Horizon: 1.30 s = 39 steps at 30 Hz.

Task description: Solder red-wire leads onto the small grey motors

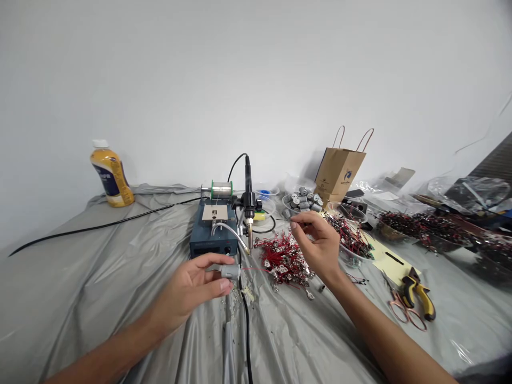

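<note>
My left hand point(198, 282) is closed on a small grey cylinder point(231, 272), held level between thumb and fingers. A thin red wire runs from its right end, just below the tip of the soldering iron point(249, 213), which hangs nose-down in its holder. Over the right side of a pile of red-wired metal parts point(282, 258) hovers my right hand point(318, 242), thumb and forefinger pinched; whatever is between them is too small to make out. Behind its fingertips stands a clear bowl of similar grey cylinders point(303, 200).
A blue soldering station point(200, 234) carries a solder spool point(221, 190). Rightward are a tub of red and black wires point(350, 237), scissors point(404, 309), yellow-black pliers point(420, 293) and a paper bag point(338, 173). A yellow bottle point(112, 178) stands far left; a black cable point(246, 320) crosses the front.
</note>
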{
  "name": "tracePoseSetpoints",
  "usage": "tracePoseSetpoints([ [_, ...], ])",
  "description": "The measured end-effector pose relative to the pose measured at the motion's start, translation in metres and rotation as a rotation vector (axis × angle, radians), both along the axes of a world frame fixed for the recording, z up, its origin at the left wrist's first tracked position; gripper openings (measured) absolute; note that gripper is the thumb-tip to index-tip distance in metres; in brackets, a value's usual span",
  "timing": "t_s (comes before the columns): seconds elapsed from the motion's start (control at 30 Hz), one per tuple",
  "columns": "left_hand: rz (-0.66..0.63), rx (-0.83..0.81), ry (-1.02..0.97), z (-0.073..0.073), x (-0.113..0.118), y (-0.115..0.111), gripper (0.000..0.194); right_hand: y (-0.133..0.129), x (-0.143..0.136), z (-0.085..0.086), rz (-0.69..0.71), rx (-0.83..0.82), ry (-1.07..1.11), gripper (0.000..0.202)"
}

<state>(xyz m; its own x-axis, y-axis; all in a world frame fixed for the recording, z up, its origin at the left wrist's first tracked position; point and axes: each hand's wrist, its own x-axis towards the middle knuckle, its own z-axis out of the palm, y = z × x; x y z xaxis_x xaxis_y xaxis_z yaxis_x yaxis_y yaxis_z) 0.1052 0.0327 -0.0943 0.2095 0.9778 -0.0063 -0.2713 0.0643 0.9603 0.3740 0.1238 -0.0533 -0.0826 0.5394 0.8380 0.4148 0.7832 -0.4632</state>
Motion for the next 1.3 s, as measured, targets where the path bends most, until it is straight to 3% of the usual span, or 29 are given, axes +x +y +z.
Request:
tracePoseSetpoints([
  [0.43,0.091,0.025,0.016,-0.002,0.005,0.002,0.036,-0.012,-0.008,-0.003,0.143,0.064,-0.052,0.012],
  [0.7,0.147,0.016,0.014,0.001,0.013,0.001,0.034,-0.022,-0.018,-0.016,0.202,0.121,-0.085,0.017],
  [1.3,0.152,0.061,-0.004,-0.001,0.02,0.005,0.039,-0.038,-0.029,-0.019,0.271,0.112,-0.122,0.018],
])
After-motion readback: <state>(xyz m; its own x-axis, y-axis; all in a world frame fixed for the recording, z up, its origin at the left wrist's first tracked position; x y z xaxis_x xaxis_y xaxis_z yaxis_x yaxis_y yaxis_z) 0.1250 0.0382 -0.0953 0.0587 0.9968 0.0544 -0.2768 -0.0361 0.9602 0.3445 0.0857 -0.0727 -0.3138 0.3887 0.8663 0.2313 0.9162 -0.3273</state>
